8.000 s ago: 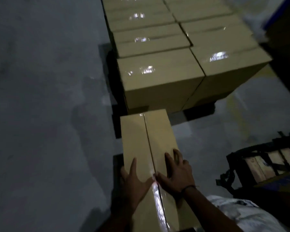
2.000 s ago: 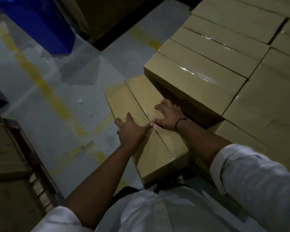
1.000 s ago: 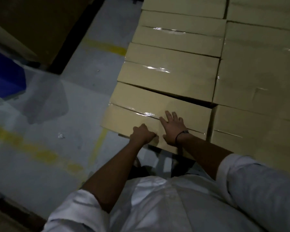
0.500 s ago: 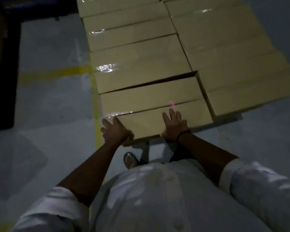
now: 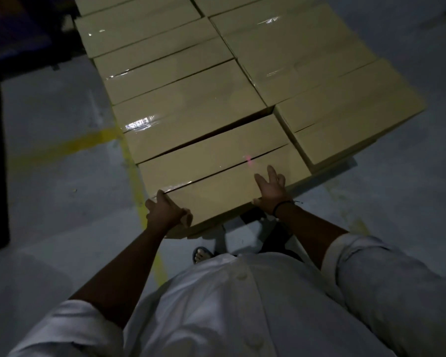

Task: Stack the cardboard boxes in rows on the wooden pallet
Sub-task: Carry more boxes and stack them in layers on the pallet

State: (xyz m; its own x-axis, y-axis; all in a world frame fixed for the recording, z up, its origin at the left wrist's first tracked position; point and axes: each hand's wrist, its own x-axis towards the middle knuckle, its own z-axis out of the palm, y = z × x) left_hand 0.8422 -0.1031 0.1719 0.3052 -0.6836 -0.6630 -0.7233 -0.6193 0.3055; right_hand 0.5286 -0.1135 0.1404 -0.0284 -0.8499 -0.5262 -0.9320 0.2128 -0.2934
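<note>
Carton at the near end of the left row, both hands on it.

The long tan cardboard box (image 5: 216, 184) lies flat on its broad face. Its long axis runs across the view from near-left to far-right, parallel to the matching tan cartons (image 5: 188, 109) ranked behind it, and its taped seam follows that length. A dark wedge of gap separates it from its neighbour, and its near edge seems to overhang. The left hand (image 5: 166, 213) grips the near-left corner, fingers curled round it. The right hand (image 5: 271, 190) lies flat on the top near the right end, fingers spread, thumb at the near edge. Its square, undented panels suggest it is stiff, and it is probably fairly heavy. The glossy tape looks slippery, so corners and bottom edges are the better holds. The wooden pallet is hidden beneath the load.
</note>
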